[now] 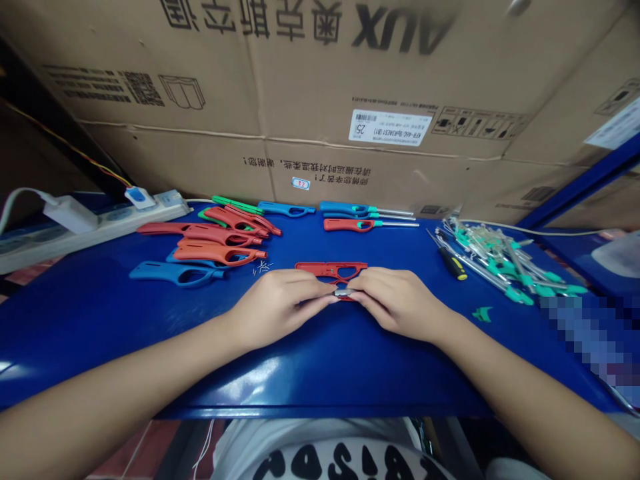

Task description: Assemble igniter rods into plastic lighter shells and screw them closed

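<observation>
The left hand [277,307] and right hand [400,303], fingers curled shut, both pinch a small metal piece [343,292] against the near edge of the red shell [330,269], midway along the worktop [320,363]

A blue table [100,317] bears lighter shells [220,253], screwdriver [454,263], green-tipped rods [503,265].

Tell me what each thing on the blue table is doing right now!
Red shell: lying flat by the fingertips.
Metal piece: pinched by left hand and right hand.
Screwdriver: lying loose, untouched.
Shell pile: heaped, untouched.
Long lighters: lying side by side.
Power strip: plugs stuck in.
</observation>
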Motion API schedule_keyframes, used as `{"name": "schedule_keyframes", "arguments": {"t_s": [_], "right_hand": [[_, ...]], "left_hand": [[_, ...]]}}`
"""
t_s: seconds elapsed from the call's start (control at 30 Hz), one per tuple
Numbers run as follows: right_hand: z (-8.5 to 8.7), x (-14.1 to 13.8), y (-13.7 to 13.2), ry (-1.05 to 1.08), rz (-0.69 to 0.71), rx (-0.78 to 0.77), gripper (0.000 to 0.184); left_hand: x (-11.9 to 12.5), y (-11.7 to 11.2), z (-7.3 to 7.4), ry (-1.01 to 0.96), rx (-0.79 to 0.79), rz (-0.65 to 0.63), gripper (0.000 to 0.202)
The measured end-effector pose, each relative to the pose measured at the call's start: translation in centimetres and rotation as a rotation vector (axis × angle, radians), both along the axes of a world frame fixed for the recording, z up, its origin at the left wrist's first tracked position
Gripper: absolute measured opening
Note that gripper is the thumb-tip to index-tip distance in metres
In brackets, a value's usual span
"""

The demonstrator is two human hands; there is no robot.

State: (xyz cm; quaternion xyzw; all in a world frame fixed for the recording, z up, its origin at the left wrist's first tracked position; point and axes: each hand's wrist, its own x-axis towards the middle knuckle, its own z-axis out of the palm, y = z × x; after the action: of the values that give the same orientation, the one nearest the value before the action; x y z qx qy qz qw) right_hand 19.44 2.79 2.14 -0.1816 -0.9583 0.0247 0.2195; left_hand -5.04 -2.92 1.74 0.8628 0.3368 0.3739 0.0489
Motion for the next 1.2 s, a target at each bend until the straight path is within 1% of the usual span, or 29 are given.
{"name": "schedule_keyframes", "arguments": {"t_s": [0.2,0.3,0.37,0.47,0.53,0.63,0.7,0.8,0.93,1.07,1.2], "right_hand": [[0.1,0.0,-0.1,-0.014,0.011,0.067,0.022],[0.2,0.0,-0.3,-0.019,0.000,0.071,0.023],[0.3,0.0,-0.4,-0.033,-0.013,0.049,0.024],[0.5,-0.2,-0.5,-0.108,-0.051,-0.022,0.029],[0.7,-0.3,-0.6,-0.156,-0.072,-0.096,0.030],[0.9,-0.4,-0.8,-0.170,-0.097,-0.215,0.030],[1.0,-0.5,-1.0,-0.200,-0.099,-0.255,0.035],[1.0,-0.7,-1.2,-0.251,-0.069,-0.255,0.041],[0.8,-0.9,-1.2,-0.259,-0.057,-0.268,0.039],[0.8,-0.8,-1.0,-0.247,-0.050,-0.278,0.040],[1.0,-0.3,-0.5,-0.216,-0.076,-0.253,0.041]], "left_hand": [[0.1,0.0,0.1,-0.045,-0.063,0.007,0.011],[0.2,-0.1,0.2,-0.072,-0.085,0.012,0.010],[0.3,-0.1,0.3,-0.067,-0.095,0.019,0.009],[0.5,-0.2,0.2,-0.046,-0.086,0.016,0.008],[0.5,-0.3,-0.1,-0.021,-0.062,0.004,0.009],[0.7,-0.4,-0.7,0.033,-0.048,-0.027,0.010],[0.9,-0.5,-1.0,0.055,-0.050,-0.036,0.011],[1.2,-0.6,-1.4,0.055,-0.054,-0.020,0.013],[1.4,-0.5,-1.5,0.050,-0.053,-0.014,0.012],[1.1,-0.4,-1.4,0.052,-0.042,0.001,0.012],[0.7,-0.3,-1.0,0.053,-0.001,0.023,0.011]]}}
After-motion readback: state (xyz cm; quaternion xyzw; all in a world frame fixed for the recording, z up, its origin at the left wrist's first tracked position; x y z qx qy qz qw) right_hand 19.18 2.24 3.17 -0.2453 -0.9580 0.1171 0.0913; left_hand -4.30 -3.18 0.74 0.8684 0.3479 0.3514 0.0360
